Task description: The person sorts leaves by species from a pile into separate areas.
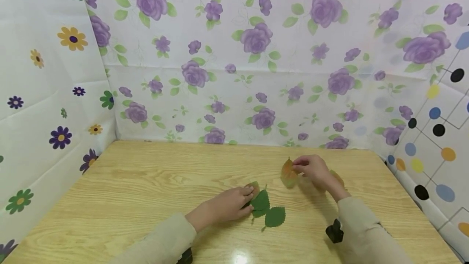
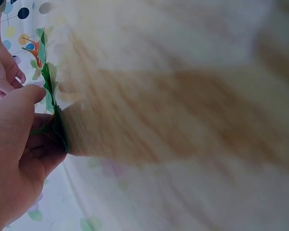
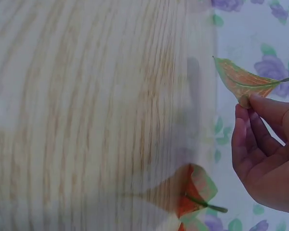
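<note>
My right hand point(image 1: 313, 170) pinches an autumn-coloured artificial leaf point(image 1: 288, 174), orange with green edges, by its side between thumb and fingertips. In the right wrist view this leaf point(image 3: 248, 82) is raised and bent, its stem pointing right. My left hand point(image 1: 229, 205) rests with its fingers on a small group of leaves near the middle of the table. Under its fingertips is an orange-green leaf point(image 1: 255, 186), partly hidden. Beside the fingers a dark green leaf point(image 1: 261, 200) overlaps another green one. A separate green leaf point(image 1: 275, 216) lies just to the right.
Another orange-green leaf point(image 1: 337, 177) lies beyond the right wrist, partly covered by it. The wooden table point(image 1: 146, 182) meets a flowered cloth point(image 1: 227, 105) at the back, with patterned cloths at both sides. Black devices point(image 1: 334, 231) are strapped at the wrists.
</note>
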Available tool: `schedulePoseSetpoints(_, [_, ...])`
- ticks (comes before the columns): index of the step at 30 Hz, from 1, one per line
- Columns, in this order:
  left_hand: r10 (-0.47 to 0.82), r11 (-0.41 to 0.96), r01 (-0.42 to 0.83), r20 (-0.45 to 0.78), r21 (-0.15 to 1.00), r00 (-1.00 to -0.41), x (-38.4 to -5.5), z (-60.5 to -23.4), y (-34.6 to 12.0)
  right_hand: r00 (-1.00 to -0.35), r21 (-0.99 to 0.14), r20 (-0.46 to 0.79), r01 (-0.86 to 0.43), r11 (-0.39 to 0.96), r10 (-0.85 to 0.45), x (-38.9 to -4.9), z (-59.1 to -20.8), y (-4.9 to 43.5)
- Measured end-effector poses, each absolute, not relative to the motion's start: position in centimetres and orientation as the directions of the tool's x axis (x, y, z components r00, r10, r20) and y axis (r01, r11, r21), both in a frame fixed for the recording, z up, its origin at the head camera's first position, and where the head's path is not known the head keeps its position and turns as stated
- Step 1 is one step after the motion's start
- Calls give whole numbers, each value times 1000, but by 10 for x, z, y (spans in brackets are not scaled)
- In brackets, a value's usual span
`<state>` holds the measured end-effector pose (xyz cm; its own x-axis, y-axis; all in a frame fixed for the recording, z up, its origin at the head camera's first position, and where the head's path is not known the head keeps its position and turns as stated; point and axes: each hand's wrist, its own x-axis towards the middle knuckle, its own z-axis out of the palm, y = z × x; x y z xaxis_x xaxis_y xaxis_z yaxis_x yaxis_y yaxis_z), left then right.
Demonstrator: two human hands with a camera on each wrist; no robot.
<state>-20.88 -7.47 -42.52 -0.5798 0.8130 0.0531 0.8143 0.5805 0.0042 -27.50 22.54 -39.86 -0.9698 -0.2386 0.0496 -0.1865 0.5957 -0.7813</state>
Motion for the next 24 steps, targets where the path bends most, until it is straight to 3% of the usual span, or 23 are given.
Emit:
schedulePoseSetpoints(9, [800, 599, 801, 35, -2, -599, -211, -428, -73, -978, -711, 57, -182, 679, -203, -287, -411, 249])
schedulePoseSetpoints(18, [798, 602, 798, 33, -5, -602, -211, -427, -72, -980, -822, 3, -115, 558, -198, -287, -419, 268])
schedulePoseSetpoints(24, [802, 597, 802, 47, -24, -595, -211, -427, -72, -987, -791, -28, -76, 607, -160, -286, -422, 269])
